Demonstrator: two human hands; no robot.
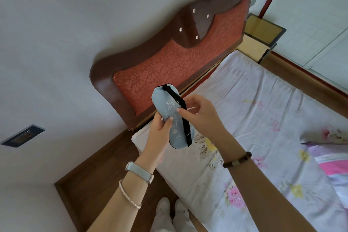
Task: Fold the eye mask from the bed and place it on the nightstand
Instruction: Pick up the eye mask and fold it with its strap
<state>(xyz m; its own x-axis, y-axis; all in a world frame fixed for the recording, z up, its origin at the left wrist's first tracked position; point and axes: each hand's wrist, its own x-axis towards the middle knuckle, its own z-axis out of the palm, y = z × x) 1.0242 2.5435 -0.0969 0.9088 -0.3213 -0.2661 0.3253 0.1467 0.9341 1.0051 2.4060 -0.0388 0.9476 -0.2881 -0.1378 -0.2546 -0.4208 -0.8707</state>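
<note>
A light blue eye mask [166, 107] with white writing and a black strap [180, 107] is held up in the air over the near corner of the bed, in front of the headboard. My left hand [160, 130] grips its lower left edge from below, thumb on the front. My right hand [199, 111] pinches the mask's right edge by the strap with fingertips. The mask stands lengthwise, unfolded flat. The yellow nightstand [261, 34] sits at the far side of the bed, beside the headboard.
The bed [263, 115] has a white floral sheet; a pink and purple quilt [331, 164] lies at its right. The red and brown headboard [169, 58] stands against the wall. Brown wooden floor runs beside the bed, and my feet [171, 211] stand on it.
</note>
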